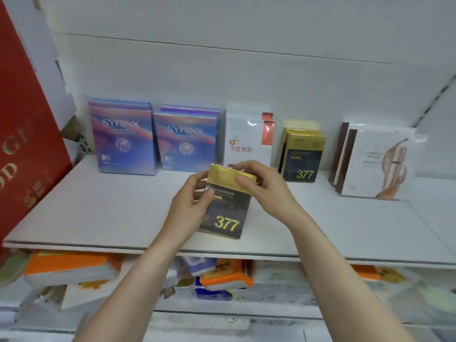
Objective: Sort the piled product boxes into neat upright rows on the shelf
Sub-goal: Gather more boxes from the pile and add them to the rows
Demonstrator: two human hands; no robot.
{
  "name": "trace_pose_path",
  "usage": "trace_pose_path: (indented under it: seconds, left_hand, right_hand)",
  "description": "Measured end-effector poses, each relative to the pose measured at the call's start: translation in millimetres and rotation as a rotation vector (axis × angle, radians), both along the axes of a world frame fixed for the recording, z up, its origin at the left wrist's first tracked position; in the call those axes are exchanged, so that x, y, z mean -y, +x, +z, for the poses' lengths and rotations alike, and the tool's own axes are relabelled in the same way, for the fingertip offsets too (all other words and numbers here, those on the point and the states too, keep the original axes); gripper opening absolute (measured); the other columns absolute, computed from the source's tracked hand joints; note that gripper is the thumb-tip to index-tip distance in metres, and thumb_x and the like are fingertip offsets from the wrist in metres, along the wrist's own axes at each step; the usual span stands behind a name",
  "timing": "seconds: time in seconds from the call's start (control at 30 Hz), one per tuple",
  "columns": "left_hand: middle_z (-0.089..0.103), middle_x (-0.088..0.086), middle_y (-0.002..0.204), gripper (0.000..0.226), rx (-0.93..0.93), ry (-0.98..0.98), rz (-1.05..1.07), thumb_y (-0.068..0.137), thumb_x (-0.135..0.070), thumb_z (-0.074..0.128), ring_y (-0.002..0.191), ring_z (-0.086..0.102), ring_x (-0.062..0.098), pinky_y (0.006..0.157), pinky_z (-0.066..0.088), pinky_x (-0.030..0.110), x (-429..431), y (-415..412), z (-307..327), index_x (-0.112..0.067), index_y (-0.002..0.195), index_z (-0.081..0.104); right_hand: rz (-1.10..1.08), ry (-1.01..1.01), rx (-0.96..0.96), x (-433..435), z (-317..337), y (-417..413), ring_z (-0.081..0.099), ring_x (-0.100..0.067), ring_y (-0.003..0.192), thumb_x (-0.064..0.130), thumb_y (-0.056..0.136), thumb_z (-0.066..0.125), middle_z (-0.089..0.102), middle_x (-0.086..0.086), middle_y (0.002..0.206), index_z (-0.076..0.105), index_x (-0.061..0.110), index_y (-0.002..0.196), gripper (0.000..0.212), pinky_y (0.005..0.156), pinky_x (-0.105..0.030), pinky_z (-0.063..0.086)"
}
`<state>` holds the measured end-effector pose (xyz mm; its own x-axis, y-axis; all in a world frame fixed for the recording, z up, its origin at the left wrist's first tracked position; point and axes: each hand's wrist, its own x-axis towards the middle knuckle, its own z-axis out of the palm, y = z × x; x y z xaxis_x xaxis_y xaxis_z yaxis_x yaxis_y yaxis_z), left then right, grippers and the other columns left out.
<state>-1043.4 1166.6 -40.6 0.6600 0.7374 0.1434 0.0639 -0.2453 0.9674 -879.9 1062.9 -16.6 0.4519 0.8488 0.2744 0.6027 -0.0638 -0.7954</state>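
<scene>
Both hands held one black-and-gold 377 box (225,208) upright above the shelf (103,213): left hand (195,193) pinched its left edge, right hand (256,183) gripped its gold top. Probably mid-placement; next, it needed setting with the matching 377 row (302,156) at far right.

Light is coming in bright, even and diffuse; I cannot tell the source direction. The white shelf (98,213) is carrying only faint, soft shadows under and behind the upright stock. Glare is blooming on the gold top band of the held 377 box (223,218) and glinting on the white pouch (244,139). The wide-angle lens is bowing the shelf's front edge and stretching the red bag (24,144) at far left. The lower-shelf packs (74,265) are smearing, out of focus. The frame corners are going soft.
</scene>
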Motion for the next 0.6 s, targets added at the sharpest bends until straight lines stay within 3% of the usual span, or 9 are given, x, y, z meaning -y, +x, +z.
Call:
trace_pose_path:
  seconds: [0.07,0.13,0.2,0.27,0.37,0.5,0.6]
  left_hand:
    - [0.058,-0.009,0.121,0.038,-0.065,0.223,0.018,0.095,-0.018,0.057,0.105,0.058,0.004,0.083,0.048,0.014,4,21,4,-0.029,0.131,0.049]
    - [0.05,-0.005,0.133,0.045,-0.146,0.473,0.034,0.093,-0.018,0.059,0.118,0.05,0.009,0.098,0.039,0.019,6,44,9,-0.027,0.136,0.047]
    - [0.041,-0.003,0.144,0.051,-0.223,0.675,0.069,0.092,-0.016,0.062,0.132,0.038,0.015,0.103,0.029,0.021,6,72,14,-0.026,0.139,0.045]
    - [0.033,-0.001,0.15,0.055,-0.28,0.829,0.118,0.09,-0.016,0.065,0.138,0.03,0.019,0.105,0.029,0.023,5,100,19,-0.025,0.14,0.044]
    - [0.025,0.003,0.156,0.06,-0.399,0.966,0.161,0.089,-0.021,0.066,0.146,0.02,0.025,0.112,0.029,0.036,0,132,21,-0.023,0.143,0.04]
    - [0.022,0.007,0.158,0.062,-0.497,1.033,0.195,0.09,-0.022,0.065,0.148,0.013,0.029,0.116,0.018,0.039,-6,146,20,-0.02,0.146,0.037]
    - [0.021,0.007,0.159,0.063,-0.51,1.041,0.215,0.09,-0.022,0.065,0.148,0.013,0.029,0.117,0.02,0.041,-4,148,16,-0.019,0.146,0.036]
  right_hand:
    - [-0.067,0.001,0.008,23,6,28,0.06,-0.005,0.099,0.025,0.098,0.058,0.064,0.011,0.107,0.063,0.025,0.116,0.019,0.074,-0.016,0.047]
    - [-0.166,0.028,0.047,47,16,60,0.06,-0.005,0.099,0.022,0.098,0.058,0.065,0.015,0.104,0.063,0.027,0.115,0.019,0.076,-0.016,0.046]
    - [-0.26,0.038,0.105,64,26,92,0.06,-0.008,0.098,0.021,0.098,0.058,0.065,0.015,0.103,0.063,0.026,0.116,0.019,0.078,-0.02,0.046]
    - [-0.309,0.003,0.196,71,30,120,0.058,-0.012,0.1,0.021,0.098,0.057,0.064,0.01,0.108,0.063,0.024,0.119,0.022,0.081,-0.024,0.044]
    - [-0.317,-0.076,0.33,65,25,151,0.056,-0.017,0.106,0.023,0.099,0.055,0.062,0.002,0.118,0.061,0.023,0.123,0.025,0.084,-0.025,0.04]
    - [-0.351,-0.077,0.541,52,10,172,0.046,-0.024,0.116,0.021,0.095,0.061,0.054,-0.007,0.121,0.062,0.021,0.125,0.03,0.094,-0.024,0.033]
    - [-0.322,-0.107,0.72,49,3,173,0.04,-0.029,0.118,0.029,0.084,0.074,0.049,-0.011,0.125,0.058,0.017,0.129,0.049,0.102,-0.033,0.035]
